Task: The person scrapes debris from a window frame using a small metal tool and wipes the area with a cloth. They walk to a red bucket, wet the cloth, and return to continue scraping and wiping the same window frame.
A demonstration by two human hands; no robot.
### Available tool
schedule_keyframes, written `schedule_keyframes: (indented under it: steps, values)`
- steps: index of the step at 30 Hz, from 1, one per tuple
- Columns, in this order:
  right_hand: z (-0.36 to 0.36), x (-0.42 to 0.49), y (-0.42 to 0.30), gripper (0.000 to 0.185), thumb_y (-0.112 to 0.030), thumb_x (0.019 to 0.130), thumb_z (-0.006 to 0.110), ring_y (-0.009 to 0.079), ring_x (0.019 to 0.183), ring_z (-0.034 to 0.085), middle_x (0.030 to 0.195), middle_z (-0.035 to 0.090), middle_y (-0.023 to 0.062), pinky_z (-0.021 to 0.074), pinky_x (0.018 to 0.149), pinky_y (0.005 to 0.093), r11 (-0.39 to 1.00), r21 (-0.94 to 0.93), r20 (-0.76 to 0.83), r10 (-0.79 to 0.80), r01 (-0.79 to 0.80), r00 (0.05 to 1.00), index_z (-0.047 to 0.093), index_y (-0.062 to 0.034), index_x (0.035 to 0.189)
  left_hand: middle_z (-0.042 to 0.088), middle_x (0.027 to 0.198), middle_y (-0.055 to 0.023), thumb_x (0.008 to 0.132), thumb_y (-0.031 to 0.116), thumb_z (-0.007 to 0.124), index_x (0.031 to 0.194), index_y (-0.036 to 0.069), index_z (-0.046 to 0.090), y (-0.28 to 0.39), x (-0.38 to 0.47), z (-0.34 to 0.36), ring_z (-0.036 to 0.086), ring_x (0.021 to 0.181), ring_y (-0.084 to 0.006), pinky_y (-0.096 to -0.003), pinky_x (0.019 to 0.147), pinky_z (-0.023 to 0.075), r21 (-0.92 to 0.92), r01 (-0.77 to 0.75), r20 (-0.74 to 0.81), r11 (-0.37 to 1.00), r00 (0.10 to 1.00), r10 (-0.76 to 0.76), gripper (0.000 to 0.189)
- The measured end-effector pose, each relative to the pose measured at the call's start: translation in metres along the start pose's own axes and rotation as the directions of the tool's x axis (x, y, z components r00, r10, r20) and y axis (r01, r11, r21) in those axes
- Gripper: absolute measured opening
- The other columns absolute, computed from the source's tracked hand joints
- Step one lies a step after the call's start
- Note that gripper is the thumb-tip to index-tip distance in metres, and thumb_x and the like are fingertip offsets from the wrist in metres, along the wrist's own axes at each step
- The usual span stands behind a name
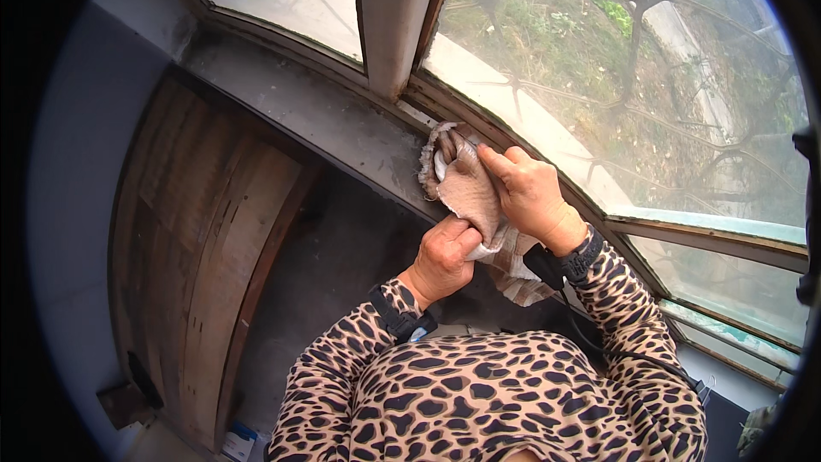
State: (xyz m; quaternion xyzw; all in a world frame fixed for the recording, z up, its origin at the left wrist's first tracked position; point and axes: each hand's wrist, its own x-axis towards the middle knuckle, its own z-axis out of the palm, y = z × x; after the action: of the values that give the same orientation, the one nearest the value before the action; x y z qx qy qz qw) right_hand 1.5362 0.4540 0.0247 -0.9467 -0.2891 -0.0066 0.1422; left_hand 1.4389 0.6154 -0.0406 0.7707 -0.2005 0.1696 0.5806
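Note:
My left hand (444, 260) is closed around a bunched, soiled cloth (473, 192), gripping it near its middle. The cloth is brownish with a frayed white edge, and a striped part of it hangs down between my wrists. My right hand (529, 196) presses on the cloth's upper right side, index finger stretched along it toward the window frame (507, 141). The cloth's far end lies at the inner edge of the grey windowsill (321, 112), by the foot of the frame. My right thumb and the fingers under the cloth are partly hidden.
A wooden panel or cabinet top (205, 250) stands at the left below the sill. The window post (394, 19) rises ahead, beside the large glass pane (577, 70) with a metal grille behind it. A black cable (628, 354) runs from my right wrist along the arm.

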Motion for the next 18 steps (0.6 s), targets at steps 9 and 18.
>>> schedule_keyframes:
  steps: [9, 18]
  values:
    - [0.020, 0.062, -0.025, 0.042, -0.010, 0.085, 0.060, 0.0371, 0.071, 0.068, 0.089, 0.063, 0.0174, 0.0561, 0.062, 0.0464, 0.990, -0.046, 0.005, -0.137, 0.137, 0.991, 0.060, -0.0022, 0.126, 0.059, 0.088, -0.0154, 0.065, -0.006, 0.072, 0.091, 0.004, 0.063, -0.008, 0.006, -0.003, 0.062, 0.077, -0.0384, -0.0427, 0.068, 0.0528, 0.072, 0.168, -0.154, 0.983, 0.976, -0.155, 0.029]
    - [-0.014, 0.007, -0.008, 0.051, -0.008, 0.081, 0.064, 0.0326, 0.065, 0.066, 0.086, 0.060, 0.0144, 0.0555, 0.058, 0.0425, 0.987, -0.147, 0.173, -0.045, 0.071, 0.984, 0.060, -0.0041, 0.132, 0.061, 0.089, -0.0143, 0.070, -0.007, 0.063, 0.094, 0.003, 0.064, -0.007, -0.006, -0.001, 0.062, 0.081, -0.0381, -0.0437, 0.072, 0.0534, -0.009, -0.004, 0.086, 1.000, 0.996, 0.005, 0.026]
